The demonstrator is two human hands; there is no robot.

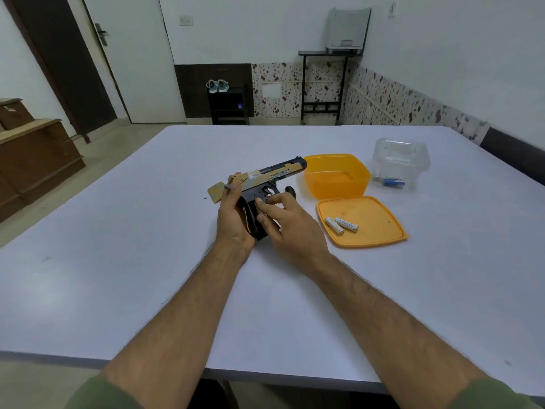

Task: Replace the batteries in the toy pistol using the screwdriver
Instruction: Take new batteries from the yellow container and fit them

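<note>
The toy pistol (pixel 271 177), tan and black, is held above the table's middle with its barrel pointing right toward the orange bowl. My left hand (pixel 233 216) grips the pistol's handle from the left, thumb up near the hammer. My right hand (pixel 290 225) has its fingers on the right side of the black handle, fingertips pressing at the grip. A tan battery cover (pixel 214 193) lies on the table just left of the pistol. Two white batteries (pixel 342 225) lie on the orange lid (pixel 374 228). A dark screwdriver handle (pixel 290 190) peeks out behind my right hand.
An orange bowl (pixel 336 184) stands right of the pistol. A clear plastic tub (pixel 401 163) at the back right holds blue and white batteries (pixel 390 180). A tiny dark screw (pixel 205 198) lies left of the cover. The white table (pixel 147 276) stretches toward me.
</note>
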